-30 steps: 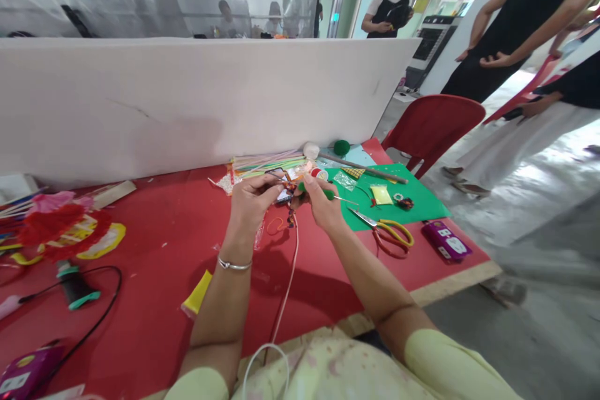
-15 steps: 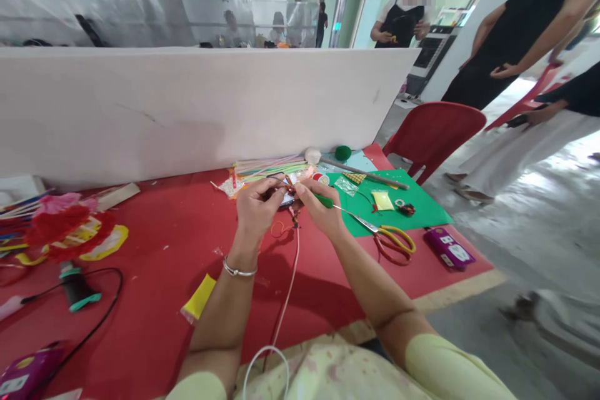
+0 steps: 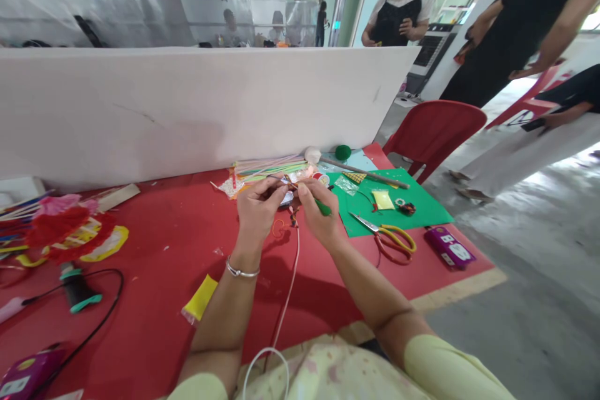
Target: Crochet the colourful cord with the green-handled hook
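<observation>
Above the far middle of the red table, my two hands work close together. My left hand is closed in a pinch on something small and dark, mostly hidden by the fingers. My right hand is wrapped round a green-handled tool; its working end is near the left fingertips and too small to make out. Beneath the hands lies a dark-edged object with a bright face, partly covered. Just below them hangs a small dark and red knotted piece with a pale cord running towards my body.
Scissors lie right of my right hand, partly on a green sheet. A purple pack sits near the right edge. Left are a yellow packet, a glue gun and a red craft piece. A white partition stands behind.
The green-handled tool has turned in my right hand: its thin shaft pointed right towards the scissors before and no longer does. My left hand has hardly moved. People behind have shifted.
</observation>
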`<state>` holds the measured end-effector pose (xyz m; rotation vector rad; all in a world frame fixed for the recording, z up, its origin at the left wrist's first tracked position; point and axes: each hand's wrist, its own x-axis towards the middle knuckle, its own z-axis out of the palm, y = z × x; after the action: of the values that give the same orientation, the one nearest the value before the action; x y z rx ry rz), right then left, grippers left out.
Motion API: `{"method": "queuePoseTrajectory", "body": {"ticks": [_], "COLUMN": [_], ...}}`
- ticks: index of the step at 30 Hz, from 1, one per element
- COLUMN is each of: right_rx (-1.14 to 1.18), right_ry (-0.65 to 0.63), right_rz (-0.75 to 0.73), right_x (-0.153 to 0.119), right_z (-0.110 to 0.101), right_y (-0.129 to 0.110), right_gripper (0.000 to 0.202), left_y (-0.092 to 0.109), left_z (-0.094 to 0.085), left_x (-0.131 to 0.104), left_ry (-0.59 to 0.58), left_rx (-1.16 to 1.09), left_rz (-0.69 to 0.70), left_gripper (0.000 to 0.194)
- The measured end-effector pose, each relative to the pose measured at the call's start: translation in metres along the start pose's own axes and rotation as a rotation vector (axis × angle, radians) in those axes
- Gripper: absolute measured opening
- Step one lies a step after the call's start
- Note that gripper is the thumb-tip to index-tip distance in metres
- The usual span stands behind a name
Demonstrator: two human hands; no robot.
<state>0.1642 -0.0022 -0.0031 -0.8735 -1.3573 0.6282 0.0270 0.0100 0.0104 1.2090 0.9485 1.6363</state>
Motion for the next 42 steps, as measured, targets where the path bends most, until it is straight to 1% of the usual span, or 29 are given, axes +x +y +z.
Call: {"method": "queuePoseTrajectory", "body": {"ticks": [2,3,4,6,9,11,15,19,22,26,30,32,35,37,39,42], "right_rx": [-0.029,-0.013,0.026,0.165,0.428,0.556,0.67,0.648,0.596,0.566,0.575,0.559,0.499,0.449,0.4,0.288], "right_ry": [0.055,0.069,0.065,0.003,-0.158,-0.236,-0.378,-0.53,-0.594,-0.598,-0.524,-0.474,-0.394,-0.37,-0.379,-0.486], "right_rz": [-0.076,-0.088,-0.07,0.059,0.319,0.418,0.529,0.571,0.557,0.517,0.527,0.52,0.479,0.453,0.39,0.156], "right_x": [-0.001,-0.001,0.0,0.005,0.016,0.023,0.033,0.043,0.049,0.051,0.047,0.044,0.042,0.04,0.038,0.039], "right_z": [0.002,0.003,0.003,0.002,-0.001,-0.003,-0.009,-0.017,-0.023,-0.026,-0.022,-0.019,-0.015,-0.016,-0.018,-0.025], "right_y": [0.004,0.006,0.009,0.015,0.023,0.027,0.032,0.038,0.041,0.04,0.036,0.034,0.032,0.03,0.027,0.025], "right_gripper": [0.038,0.038,0.039,0.043,0.049,0.053,0.054,0.051,0.05,0.05,0.052,0.051,0.049,0.046,0.044,0.033], "left_y": [0.003,0.005,0.007,0.01,0.012,0.012,0.013,0.013,0.013,0.016,0.017,0.015,0.012,0.009,0.008,0.006], "left_z": [0.0,0.0,-0.002,-0.005,-0.01,-0.011,-0.013,-0.017,-0.019,-0.017,-0.017,-0.019,-0.02,-0.019,-0.017,-0.016], "left_x": [0.001,0.002,0.003,0.005,0.006,0.006,0.006,0.007,0.007,0.006,0.006,0.007,0.008,0.009,0.009,0.011], "left_ry": [-0.036,-0.066,-0.1,-0.154,-0.207,-0.236,-0.245,-0.273,-0.304,-0.337,-0.333,-0.311,-0.277,-0.26,-0.223,-0.118], "left_rx": [-0.121,-0.177,-0.218,-0.263,-0.266,-0.248,-0.23,-0.165,-0.113,-0.139,-0.12,-0.082,-0.027,0.003,-0.005,-0.099], "left_rz": [-0.098,-0.157,-0.212,-0.285,-0.306,-0.312,-0.319,-0.282,-0.243,-0.23,-0.236,-0.228,-0.192,-0.176,-0.177,-0.165], "left_gripper": [0.022,0.023,0.024,0.026,0.025,0.025,0.029,0.023,0.02,0.019,0.024,0.022,0.021,0.022,0.021,0.019]}}
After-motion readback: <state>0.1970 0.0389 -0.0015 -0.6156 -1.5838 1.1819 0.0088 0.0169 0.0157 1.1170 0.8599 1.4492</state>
